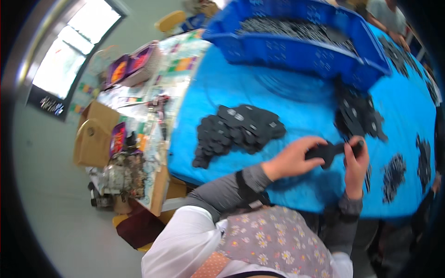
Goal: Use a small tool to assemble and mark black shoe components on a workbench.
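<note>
Between my two hands is a flat black piece with rounded lobes and a narrow middle (pixel 327 154), held up over the blue-covered table (pixel 296 109). My left hand (pixel 294 159) pinches its left end between thumb and fingers. The fingers of my right hand (pixel 356 164) close on its right end, which looks folded or curled up. To the left lies a heap of similar black pieces (pixel 238 127), overlapping one another. Beyond my right hand, a second dark heap (pixel 354 113) rests against the front of the blue crate (pixel 296 55).
Small dark pieces fill the bottom of the crate. Further piles (pixel 394 178) lie at the right, with a strip-like pile (pixel 423 162) near the edge. A person (pixel 388 18) is at the far right. On the left, a patterned table bears purple-rimmed baskets (pixel 134 65) and a cardboard box (pixel 97 134).
</note>
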A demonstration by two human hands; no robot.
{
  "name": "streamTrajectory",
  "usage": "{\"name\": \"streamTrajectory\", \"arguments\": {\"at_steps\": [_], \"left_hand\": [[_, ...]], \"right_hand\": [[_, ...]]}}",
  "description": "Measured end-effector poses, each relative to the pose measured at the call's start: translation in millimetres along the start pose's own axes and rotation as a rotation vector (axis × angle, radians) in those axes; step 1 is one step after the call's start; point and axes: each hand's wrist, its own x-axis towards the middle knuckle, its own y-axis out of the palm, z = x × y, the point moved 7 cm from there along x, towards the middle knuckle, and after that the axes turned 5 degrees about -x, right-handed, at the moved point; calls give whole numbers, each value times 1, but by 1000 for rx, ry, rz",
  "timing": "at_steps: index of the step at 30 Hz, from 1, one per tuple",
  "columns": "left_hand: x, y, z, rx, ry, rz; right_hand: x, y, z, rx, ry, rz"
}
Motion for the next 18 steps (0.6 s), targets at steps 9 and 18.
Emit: {"name": "streamTrajectory", "arguments": {"at_steps": [9, 18], "left_hand": [[-9, -6, 4, 103, 12, -44], [-5, -3, 4, 64, 15, -19]], "right_hand": [[-5, 3, -13, -45, 48, -23], [1, -2, -23, -81, 60, -30]]}}
